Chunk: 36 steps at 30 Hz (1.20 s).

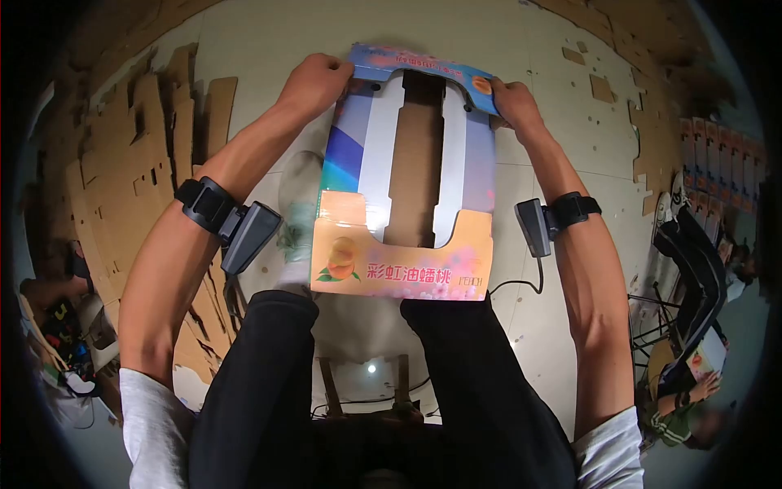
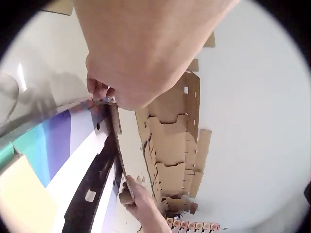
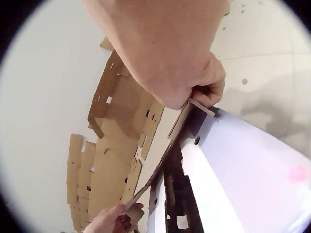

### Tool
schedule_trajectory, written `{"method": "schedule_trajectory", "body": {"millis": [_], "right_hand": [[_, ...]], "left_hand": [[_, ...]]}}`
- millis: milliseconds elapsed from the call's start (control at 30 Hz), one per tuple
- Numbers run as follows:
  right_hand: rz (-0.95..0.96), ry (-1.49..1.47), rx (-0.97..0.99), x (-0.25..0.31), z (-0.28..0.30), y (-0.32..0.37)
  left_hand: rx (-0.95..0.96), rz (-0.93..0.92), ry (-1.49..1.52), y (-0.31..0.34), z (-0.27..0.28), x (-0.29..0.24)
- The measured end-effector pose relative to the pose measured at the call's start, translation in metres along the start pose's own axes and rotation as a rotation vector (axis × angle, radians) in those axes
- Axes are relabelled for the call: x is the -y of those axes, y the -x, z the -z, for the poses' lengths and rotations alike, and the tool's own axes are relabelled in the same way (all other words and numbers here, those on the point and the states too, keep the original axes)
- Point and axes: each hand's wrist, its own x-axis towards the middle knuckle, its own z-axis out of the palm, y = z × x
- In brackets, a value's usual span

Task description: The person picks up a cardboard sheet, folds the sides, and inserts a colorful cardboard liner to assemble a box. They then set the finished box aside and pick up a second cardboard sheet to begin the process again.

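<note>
A printed cardboard fruit box (image 1: 407, 275) with a peach picture stands partly folded in front of the knees. Its near end panel is orange, its far end panel (image 1: 423, 63) blue, and both have curved cutouts. White inner flaps (image 1: 379, 171) run along both sides, with a brown bottom (image 1: 421, 163) between them. My left hand (image 1: 319, 81) pinches the far panel's left corner, fingers curled. At the opposite corner my right hand (image 1: 516, 104) grips the same panel's edge. In the right wrist view, the right-hand fingers (image 3: 211, 87) curl over the cardboard edge.
Flattened cardboard sheets (image 1: 122, 187) lean in a pile at left. Cardboard scraps (image 1: 601, 88) lie on the tiled floor (image 1: 269, 49). Stacked printed boxes (image 1: 717, 155) stand at far right, near another person's arm (image 1: 692, 393). A cable (image 1: 521, 284) hangs from the right wrist camera.
</note>
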Motion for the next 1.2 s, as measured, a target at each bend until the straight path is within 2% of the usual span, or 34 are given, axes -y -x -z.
{"method": "schedule_trajectory", "body": {"millis": [233, 333, 400, 500, 533, 600, 633, 667, 767, 867, 967, 1067, 1167, 1200], "right_hand": [[0.063, 0.183, -0.143, 0.005, -0.011, 0.017], [-0.001, 0.162, -0.208, 0.006, -0.019, 0.024], [-0.067, 0.164, -0.223, 0.009, -0.022, 0.029], [0.25, 0.375, -0.252, -0.027, -0.042, 0.016], [0.191, 0.272, -0.236, -0.025, -0.049, 0.015], [0.067, 0.103, -0.217, -0.023, -0.041, 0.014], [0.054, 0.096, -0.208, -0.019, -0.037, 0.018], [0.042, 0.088, -0.2, -0.013, -0.034, 0.024], [0.019, 0.054, -0.182, -0.005, -0.034, 0.03], [0.027, 0.058, -0.182, -0.004, -0.033, 0.032], [-0.005, 0.063, -0.184, -0.003, -0.031, 0.035], [-0.023, 0.051, -0.192, 0.002, -0.03, 0.037], [-0.019, 0.086, -0.189, -0.001, -0.03, 0.038], [-0.01, 0.108, -0.187, -0.002, -0.03, 0.036]], "left_hand": [[0.006, 0.035, 0.244, 0.007, -0.008, 0.012], [0.022, 0.012, 0.192, 0.009, -0.009, 0.016], [-0.043, -0.07, 0.102, 0.003, -0.022, 0.031], [-0.214, -0.25, 0.027, -0.008, -0.044, 0.069], [-0.206, -0.123, 0.032, -0.001, -0.045, 0.059], [-0.051, -0.046, 0.187, 0.008, -0.033, 0.052], [0.029, -0.014, 0.273, 0.013, -0.027, 0.041], [0.12, 0.108, 0.324, 0.025, -0.016, 0.022], [0.201, 0.302, 0.468, 0.038, 0.0, 0.0], [0.29, 0.279, 0.464, 0.031, 0.005, 0.01], [0.263, 0.268, 0.445, 0.029, 0.0, 0.015], [0.223, 0.073, 0.353, 0.03, -0.002, 0.018], [0.132, 0.171, 0.625, 0.035, -0.007, 0.008], [0.211, 0.218, 0.751, 0.036, -0.009, 0.005]]}}
